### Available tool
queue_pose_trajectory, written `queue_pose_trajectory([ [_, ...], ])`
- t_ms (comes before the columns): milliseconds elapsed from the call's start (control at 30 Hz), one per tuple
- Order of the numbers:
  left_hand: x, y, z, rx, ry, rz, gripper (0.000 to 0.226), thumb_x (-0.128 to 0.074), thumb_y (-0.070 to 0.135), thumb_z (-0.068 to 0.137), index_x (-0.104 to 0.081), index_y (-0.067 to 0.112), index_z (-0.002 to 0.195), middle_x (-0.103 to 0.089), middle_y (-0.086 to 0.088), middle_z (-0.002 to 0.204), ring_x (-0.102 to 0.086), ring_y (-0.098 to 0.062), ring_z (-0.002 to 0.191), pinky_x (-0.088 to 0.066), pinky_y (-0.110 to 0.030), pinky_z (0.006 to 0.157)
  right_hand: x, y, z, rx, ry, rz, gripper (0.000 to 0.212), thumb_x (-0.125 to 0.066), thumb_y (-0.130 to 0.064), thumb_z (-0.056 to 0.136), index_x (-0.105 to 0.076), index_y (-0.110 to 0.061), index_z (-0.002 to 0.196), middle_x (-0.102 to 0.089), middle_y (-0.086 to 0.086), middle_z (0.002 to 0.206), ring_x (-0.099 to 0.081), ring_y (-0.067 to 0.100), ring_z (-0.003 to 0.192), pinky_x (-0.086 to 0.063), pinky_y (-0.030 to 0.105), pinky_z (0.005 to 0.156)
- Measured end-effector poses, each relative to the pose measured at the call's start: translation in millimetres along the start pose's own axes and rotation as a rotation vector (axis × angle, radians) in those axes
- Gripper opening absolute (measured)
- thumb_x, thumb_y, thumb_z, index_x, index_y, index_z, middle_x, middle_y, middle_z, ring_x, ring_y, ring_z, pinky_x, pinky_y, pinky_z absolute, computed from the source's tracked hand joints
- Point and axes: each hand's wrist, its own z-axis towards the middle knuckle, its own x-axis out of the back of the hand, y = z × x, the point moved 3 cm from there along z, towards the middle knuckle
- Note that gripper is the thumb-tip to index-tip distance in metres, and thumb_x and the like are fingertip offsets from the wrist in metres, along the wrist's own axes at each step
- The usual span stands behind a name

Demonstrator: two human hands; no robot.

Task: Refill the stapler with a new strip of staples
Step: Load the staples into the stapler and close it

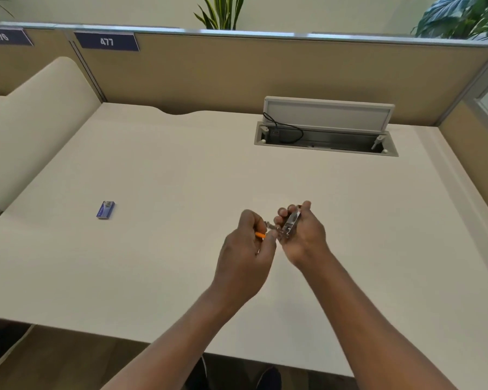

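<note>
My right hand (303,233) grips a small metal stapler (290,224) above the middle of the white desk (181,178), fingers curled round its far side. My left hand (245,249) sits just left of it and pinches an orange-tipped part (260,235) that sticks out of the stapler's near end; whether it is the pusher rod or something else I cannot tell. A small blue staple box (105,210) lies flat on the desk far to the left, apart from both hands. No loose staple strip is visible.
An open cable hatch (326,142) with its lid raised and a black cable inside sits at the back right. Tan partition walls (237,74) ring the desk. A cream chair back (31,128) stands at the left. The desk's front edge runs below my forearms.
</note>
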Motion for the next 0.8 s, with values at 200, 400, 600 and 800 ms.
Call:
queue_pose_trajectory([
  [200,16.8,-15.0,7.3,0.101,0.129,-0.283,0.005,-0.049,0.020,0.090,-0.047,0.023,0.093,-0.038,0.013,0.058,-0.030,-0.009,0.051,-0.029,-0.021,0.048,8.6,-7.1,-8.6,-0.098,-0.251,0.181,0.038,-0.042,-0.032,0.101,-0.064,0.000,0.101,-0.073,0.024,0.108,-0.073,0.043,0.102,-0.054,0.054,0.094],
  [400,49.5,-32.3,39.6,0.281,0.132,-0.734,0.009,-0.048,0.014,0.083,-0.055,0.020,0.086,-0.035,0.007,0.056,-0.028,-0.012,0.047,-0.022,-0.023,0.045,20.9,1.4,-23.3,-0.269,-0.411,0.002,0.050,-0.047,-0.025,0.086,-0.071,0.003,0.120,-0.070,0.022,0.126,-0.073,0.035,0.105,-0.063,0.036,0.078],
  [600,66.6,-36.3,59.7,0.314,-0.103,-0.902,0.016,-0.046,0.017,0.094,-0.060,0.015,0.087,-0.033,0.002,0.062,-0.027,-0.014,0.049,-0.017,-0.030,0.053,20.3,5.9,-36.0,-0.377,-0.634,-0.226,0.054,-0.057,-0.041,0.086,-0.074,-0.001,0.117,-0.075,0.017,0.116,-0.076,0.026,0.089,-0.060,0.028,0.064],
  [800,61.1,-32.3,69.9,0.370,-0.338,-0.838,0.025,-0.047,0.022,0.095,-0.069,0.010,0.094,-0.028,0.002,0.063,-0.024,-0.013,0.050,-0.018,-0.028,0.052,4.6,11.8,-45.0,-0.369,-0.798,-0.435,0.054,-0.050,-0.044,0.100,-0.062,-0.005,0.136,-0.073,0.011,0.107,-0.071,0.021,0.081,-0.055,0.027,0.065],
])
